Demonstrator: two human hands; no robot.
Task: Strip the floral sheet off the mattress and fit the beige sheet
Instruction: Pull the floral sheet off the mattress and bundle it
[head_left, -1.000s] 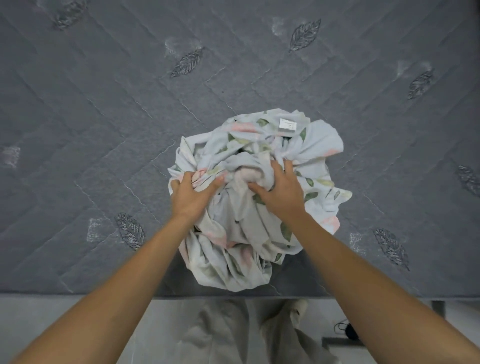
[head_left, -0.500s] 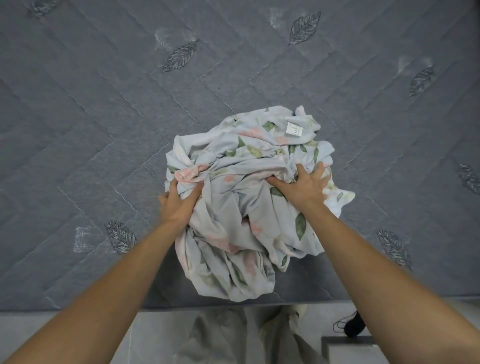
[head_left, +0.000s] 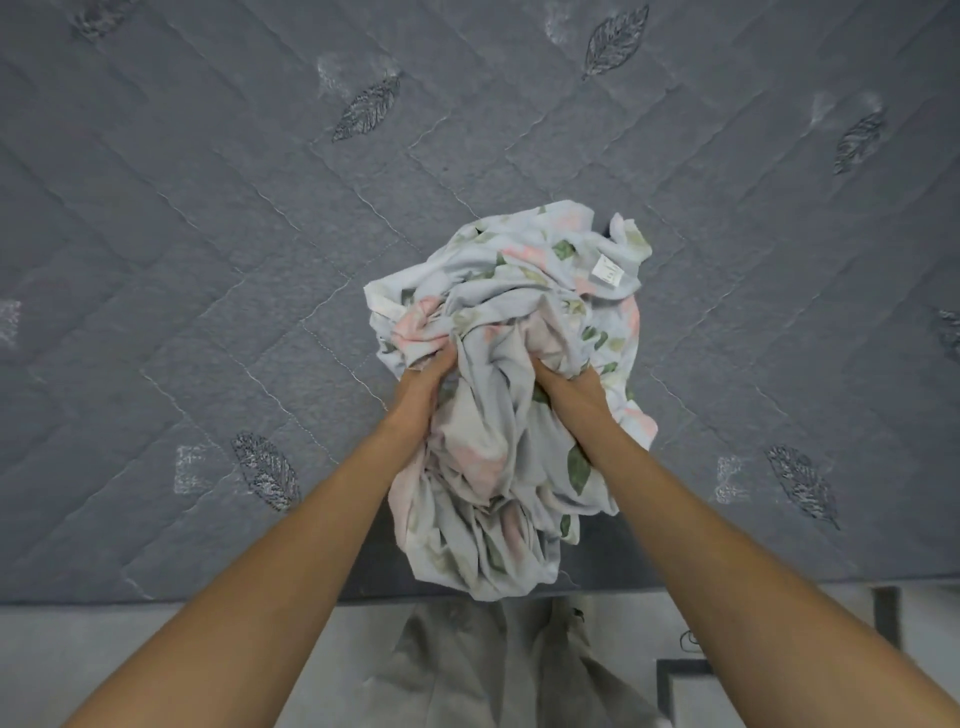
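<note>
The floral sheet (head_left: 511, 415) is fully off the bed and bunched into a tight wad near the front edge of the bare grey mattress (head_left: 208, 260), its lower folds hanging just past that edge. A white care label (head_left: 607, 271) shows on the far right of the bundle.

Your left hand (head_left: 420, 391) is buried in the wad's left side, fingers curled into a pinkish fold. Your right hand (head_left: 570, 388) grips the right side the same way, fingertips lost inside the cloth, so how much fabric each hand has caught is hard to say. The two hands sit close together with a ridge of sheet between them.

Half a second back your right hand lay flatter and further out on the bundle, and your left was lower on its flank; both have since drawn inward and dug in, and the wad has risen and narrowed. That reads as gathering for a lift: stripping looks finished, and you seem ready to carry the bundle clear.

Below the mattress edge, pale beige fabric (head_left: 467, 675) lies on the floor; it may be the beige sheet, not yet fitted.
</note>
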